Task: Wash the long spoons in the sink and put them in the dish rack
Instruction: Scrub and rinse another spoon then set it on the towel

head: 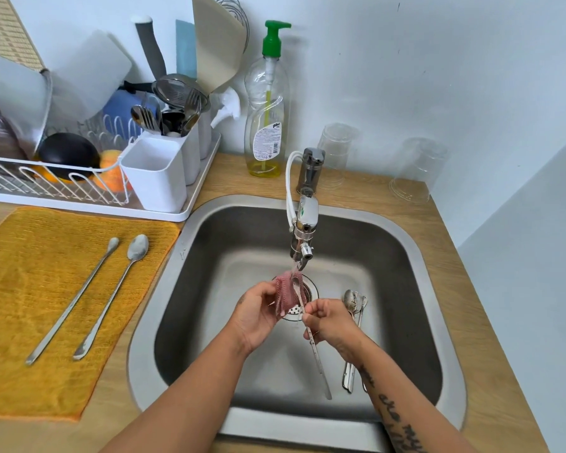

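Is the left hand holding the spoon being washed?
No: the right hand pinches the long spoon; the left hand grips a pink scrubber.

Bright, even light; soft shadows in the sink (pixel 415 289); wide-angle bending at edges; dish rack (pixel 46 188) slightly blurred.

Two long spoons (pixel 71 302) (pixel 108 300) on cloth (pixel 30 380), one held spoon (pixel 319 364), two glasses (pixel 339 152) (pixel 419 168), one bottle (pixel 267 119).

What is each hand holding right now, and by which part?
The right hand pinches a long spoon on the upper handle, below the bowl. The left hand grips a pink scrubbing cloth by its left edge.
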